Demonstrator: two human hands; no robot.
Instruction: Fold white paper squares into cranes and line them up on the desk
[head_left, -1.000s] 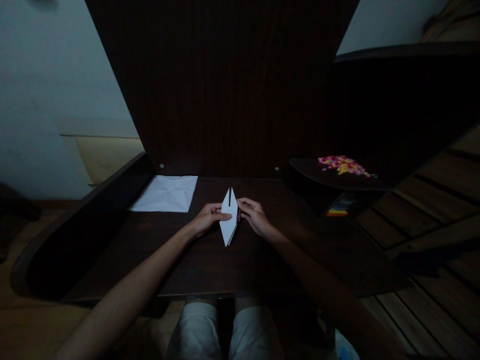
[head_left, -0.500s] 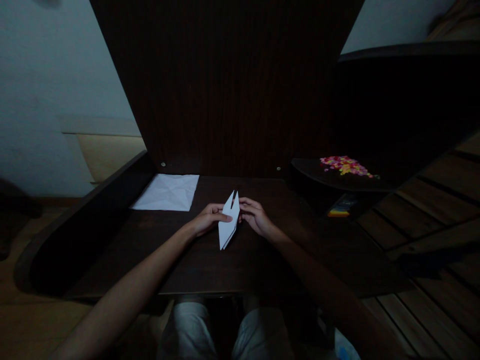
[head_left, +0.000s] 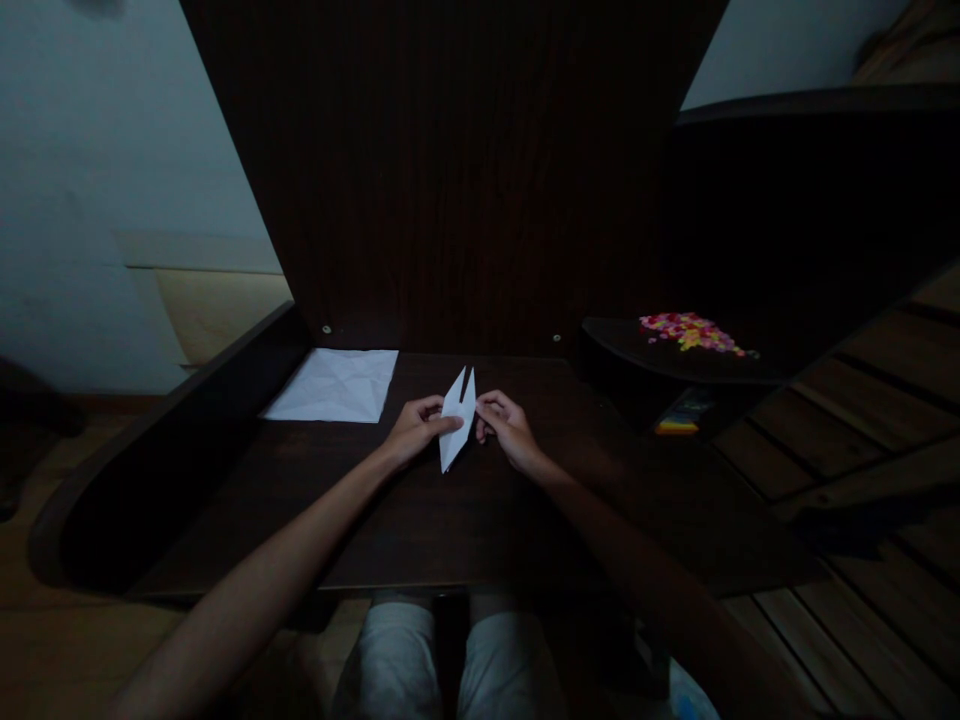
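Observation:
A narrow, diamond-shaped piece of folded white paper [head_left: 456,432] is held above the desk, its two slim points at the top split by a slot. My left hand [head_left: 417,428] grips it from the left, thumb flat across the front and fingers behind. At its right edge, my right hand [head_left: 507,428] is closed in a pinch, thumb and index finger meeting at the side corner. Its other fingers are curled beneath. What lies behind the paper is hidden.
A creased white paper sheet [head_left: 337,386] lies at the desk's back left. On the curved shelf [head_left: 611,335] at right sits a heap of small colourful pieces [head_left: 694,332]. A raised side panel [head_left: 172,440] bounds the left, and a tall dark board [head_left: 465,180] stands behind.
The folded paper has shifted slightly up and away from me, and its lower layers now line up more closely. My right fingers have drawn from behind it to its right edge.

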